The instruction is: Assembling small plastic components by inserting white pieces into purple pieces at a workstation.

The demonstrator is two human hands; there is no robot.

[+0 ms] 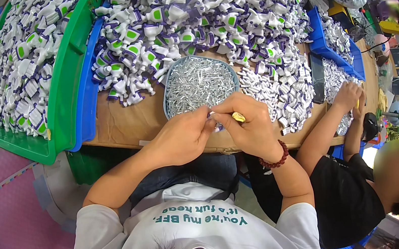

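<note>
My left hand (181, 136) is closed in a pinch at the table's near edge, its fingertips around a small white and purple plastic part (212, 114). Fingertip to fingertip with it, my right hand (247, 122) is closed too. A short yellow piece (238, 117) sticks out of the right hand; its other end is hidden by the fingers, so its kind cannot be told. Just beyond both hands is a light blue dish (165, 101) heaped with silvery metal pins (198, 81). To the right of the dish lie small white and purple parts (291, 104).
A large heap of white, purple and green plastic pieces (174, 18) covers the table's far side. On the left stands a green crate (59, 88) full of similar pieces. Blue bins (319, 39) stand at right, where a co-worker's hands (351, 98) are busy close by.
</note>
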